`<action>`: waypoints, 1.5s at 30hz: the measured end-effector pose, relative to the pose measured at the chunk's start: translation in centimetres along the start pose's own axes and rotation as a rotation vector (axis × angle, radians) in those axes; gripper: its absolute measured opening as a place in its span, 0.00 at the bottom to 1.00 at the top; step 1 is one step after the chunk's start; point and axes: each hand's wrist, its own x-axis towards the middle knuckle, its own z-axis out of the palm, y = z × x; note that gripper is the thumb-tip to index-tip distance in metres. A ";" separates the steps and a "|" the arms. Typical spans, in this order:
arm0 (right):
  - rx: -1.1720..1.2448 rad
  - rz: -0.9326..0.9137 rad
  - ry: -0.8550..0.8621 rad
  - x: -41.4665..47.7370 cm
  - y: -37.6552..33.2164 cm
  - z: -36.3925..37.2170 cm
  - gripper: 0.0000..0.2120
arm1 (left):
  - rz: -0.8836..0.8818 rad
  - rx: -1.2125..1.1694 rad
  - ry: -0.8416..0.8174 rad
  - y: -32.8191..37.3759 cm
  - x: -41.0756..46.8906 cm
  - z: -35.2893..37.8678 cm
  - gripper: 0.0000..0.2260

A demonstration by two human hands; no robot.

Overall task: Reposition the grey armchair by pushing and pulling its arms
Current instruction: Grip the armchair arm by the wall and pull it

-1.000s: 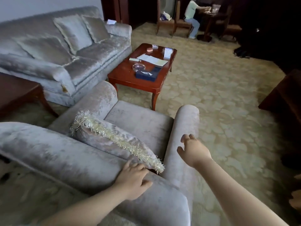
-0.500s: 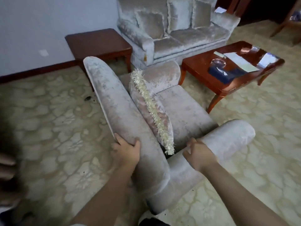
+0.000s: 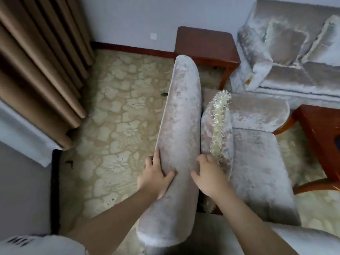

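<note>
The grey armchair (image 3: 179,115) fills the middle, its rolled backrest running from the bottom centre up toward the wall. A fringed grey cushion (image 3: 219,126) leans against the backrest above the seat. My left hand (image 3: 156,176) grips the backrest's outer edge, thumb on top and fingers down the back. My right hand (image 3: 208,178) holds the inner side of the same roll, fingers curled beside the cushion's lower end. The far arm lies past the cushion; the near arm shows at the bottom right corner.
A brown curtain (image 3: 36,70) hangs at the left. A dark wooden side table (image 3: 206,45) stands against the wall behind the chair, with a grey sofa (image 3: 287,57) to its right. A red-brown coffee table (image 3: 318,129) sits at the right edge. Patterned carpet spreads left of the chair.
My right hand left the near arm and now holds the backrest beside my left hand. My view has swung left, bringing the curtain and wall into sight.
</note>
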 end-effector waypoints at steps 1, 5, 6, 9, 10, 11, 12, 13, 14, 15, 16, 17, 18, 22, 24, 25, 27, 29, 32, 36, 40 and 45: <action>-0.010 -0.031 0.029 0.9 -0.6 -0.1 0.17 | -0.015 -0.002 0.003 0.0 -0.1 -0.1 0.43; -0.128 -0.164 0.163 3.4 -4.1 0.7 0.18 | -0.135 -0.003 0.048 0.8 -0.6 -0.9 0.39; -0.137 -0.183 0.163 3.6 -4.8 0.9 0.18 | -0.200 -0.006 0.053 1.0 -0.9 -1.1 0.37; -0.179 -0.342 0.103 3.7 -6.3 1.6 0.18 | -0.438 -0.056 0.029 0.8 -4.0 -0.3 0.34; -0.208 -0.446 0.077 3.6 -6.5 1.9 0.18 | -0.512 -0.074 0.042 0.9 -5.7 0.3 0.33; -0.232 -0.565 0.046 3.3 -6.6 2.1 0.19 | -0.565 -0.063 0.081 1.1 -7.4 0.8 0.32; -0.250 -0.689 0.004 2.9 -6.6 2.3 0.20 | -0.602 -0.030 0.138 1.4 -8.6 1.3 0.31; -0.269 -0.810 -0.058 2.4 -6.6 2.6 0.21 | -0.643 -0.010 0.195 1.8 -9.4 1.6 0.29; -0.290 -0.915 -0.128 1.8 -6.6 3.0 0.20 | -0.693 -0.025 0.242 2.2 -9.8 1.7 0.29; -0.319 -0.995 -0.198 1.3 -6.8 3.5 0.19 | -0.743 -0.063 0.280 2.6 -10.0 1.6 0.28; -0.357 -1.046 -0.255 1.0 -7.1 3.9 0.18 | -0.786 -0.105 0.315 3.0 -9.9 1.5 0.27; -0.391 -1.067 -0.290 0.8 -7.6 4.1 0.17 | -0.822 -0.136 0.346 3.4 -9.8 1.4 0.26; -0.416 -1.075 -0.301 0.7 -8.2 4.4 0.16 | -0.855 -0.154 0.377 3.5 -9.8 1.5 0.25; -0.501 -1.172 -0.300 1.4 -9.6 5.3 0.16 | -0.916 -0.160 0.461 3.3 -9.8 2.3 0.24; -0.479 -1.220 -0.210 1.9 -9.1 6.0 0.19 | -0.903 -0.131 0.515 3.1 -10.0 2.7 0.23; -0.463 -1.225 -0.166 1.9 -8.9 6.3 0.20 | -0.895 -0.122 0.528 3.0 -10.0 2.8 0.22; -0.469 -1.213 -0.125 1.6 -8.8 6.7 0.21 | -0.888 -0.105 0.523 3.0 -10.2 3.0 0.19; -0.498 -1.197 -0.121 1.1 -8.7 6.7 0.21 | -0.882 -0.096 0.521 3.4 -10.4 3.1 0.17; -0.468 -1.215 -0.050 0.3 -7.4 6.8 0.21 | -0.891 -0.045 0.586 4.1 -11.4 4.2 0.17; -0.396 -1.253 -0.056 -1.8 -5.7 7.8 0.20 | -0.924 -0.011 0.633 4.6 -13.8 6.0 0.19; -0.421 -1.246 -0.098 -2.0 -5.9 7.9 0.20 | -0.945 -0.030 0.609 4.4 -14.0 5.9 0.20; -0.404 -1.241 -0.116 -2.2 -5.8 7.6 0.19 | -0.949 -0.059 0.610 4.5 -14.1 5.8 0.19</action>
